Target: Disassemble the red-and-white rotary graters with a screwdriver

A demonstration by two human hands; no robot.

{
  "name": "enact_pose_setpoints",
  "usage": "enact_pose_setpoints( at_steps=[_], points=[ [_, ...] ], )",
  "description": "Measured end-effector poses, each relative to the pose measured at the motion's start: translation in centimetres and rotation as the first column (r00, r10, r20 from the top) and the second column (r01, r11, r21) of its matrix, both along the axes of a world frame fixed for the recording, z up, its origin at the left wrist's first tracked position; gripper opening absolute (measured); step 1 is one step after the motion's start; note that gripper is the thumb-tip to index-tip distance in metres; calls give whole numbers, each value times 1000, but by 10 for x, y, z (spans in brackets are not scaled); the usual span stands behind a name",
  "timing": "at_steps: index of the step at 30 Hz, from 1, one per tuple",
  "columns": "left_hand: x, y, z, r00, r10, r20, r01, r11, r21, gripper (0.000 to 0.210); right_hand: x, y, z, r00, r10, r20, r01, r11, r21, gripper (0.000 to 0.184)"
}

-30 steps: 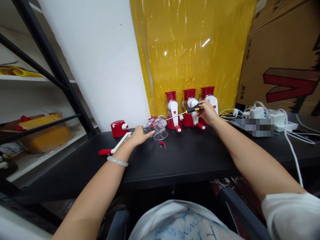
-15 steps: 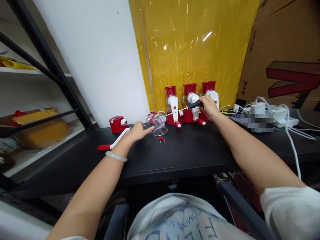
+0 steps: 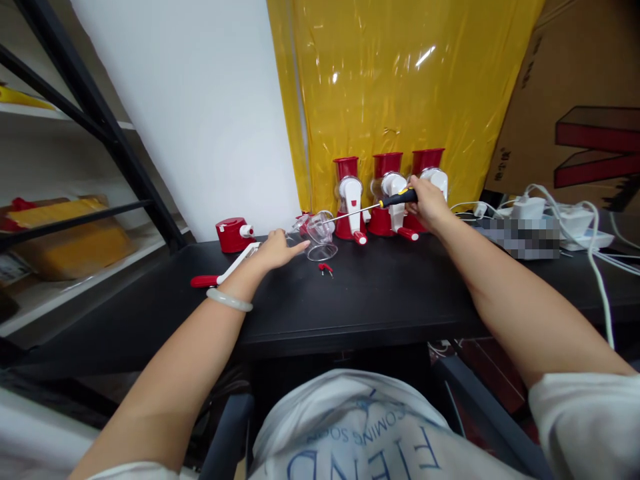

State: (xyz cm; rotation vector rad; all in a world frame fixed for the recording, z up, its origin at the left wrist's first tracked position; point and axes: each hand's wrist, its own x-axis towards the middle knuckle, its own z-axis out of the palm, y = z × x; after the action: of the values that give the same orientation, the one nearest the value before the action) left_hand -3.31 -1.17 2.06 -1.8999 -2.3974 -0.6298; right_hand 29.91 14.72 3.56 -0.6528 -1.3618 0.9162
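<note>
A screwdriver (image 3: 400, 198) with a black and yellow handle is gripped in my right hand (image 3: 429, 203). Its long metal shaft points left, and the tip reaches the clear plastic grater body (image 3: 320, 230) lying on its side. My left hand (image 3: 277, 250) holds the near left side of that body, thumb stretched to the right; its other fingers are partly hidden. Just in front lie small red pieces with metal pins (image 3: 325, 269). A white crank with a red handle (image 3: 206, 281) rests beside my left wrist, and a red base (image 3: 235, 235) stands behind it.
Three red and white rotary graters (image 3: 350, 200) stand along the back of the black table (image 3: 350, 307). White chargers and cables (image 3: 575, 223) crowd the right side. A cardboard box (image 3: 565, 87) leans behind them; a shelf rack (image 3: 115, 140) is at the left.
The camera view has shifted slightly. My right hand still holds the screwdriver against the clear body, and my left hand keeps its place on it.
</note>
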Motion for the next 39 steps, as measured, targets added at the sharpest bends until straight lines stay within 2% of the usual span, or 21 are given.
enact_pose_setpoints(
  at_steps=[5,9,11,13,16,18,20,21,23,26,30,32,36,39],
  points=[
    [0,2,-1,1000,-8,-13,9,1000,17,80,-3,-5,2,995,34,-91,-42,995,-85,21],
    [-3,5,-3,1000,0,4,0,1000,29,78,-3,-10,4,981,105,-162,-134,975,-179,18],
    [-5,6,-4,999,-3,38,1,999,44,78,-2,-11,4,967,170,-191,-207,960,-191,18],
    [-6,7,-4,998,8,56,-11,998,60,78,-2,-11,4,961,189,-200,-226,957,-182,16],
    [-6,5,-3,999,31,26,-33,997,76,76,-1,-8,2,986,110,-126,-128,980,-152,26],
    [-5,4,-3,999,33,9,-34,997,64,74,0,-4,0,1000,-6,-8,5,999,-52,39],
    [-6,3,-2,999,34,-3,-33,998,51,76,0,-1,-3,987,-119,105,115,992,51,42],
    [-7,3,-2,1000,30,-9,-29,998,52,77,0,0,-4,983,-148,112,142,988,59,41],
    [-8,3,-2,1000,19,-18,-18,998,63,80,0,0,-5,990,-124,61,124,992,6,32],
    [-10,4,-3,1000,5,-16,-4,998,63,81,-2,-3,-3,998,7,-58,-12,996,-85,18],
    [-9,3,-2,1000,10,-24,-9,999,35,81,-1,-8,0,982,117,-147,-134,985,-112,19],
    [-7,2,-2,999,11,-36,-10,1000,29,80,1,-8,1,988,93,-127,-106,989,-98,22],
    [-5,-1,0,999,12,-36,-11,999,34,77,4,0,-2,993,-102,57,100,995,29,42],
    [-5,-2,1,1000,6,-30,-4,999,42,74,4,5,-3,988,-125,88,117,989,87,35]
  ],
)
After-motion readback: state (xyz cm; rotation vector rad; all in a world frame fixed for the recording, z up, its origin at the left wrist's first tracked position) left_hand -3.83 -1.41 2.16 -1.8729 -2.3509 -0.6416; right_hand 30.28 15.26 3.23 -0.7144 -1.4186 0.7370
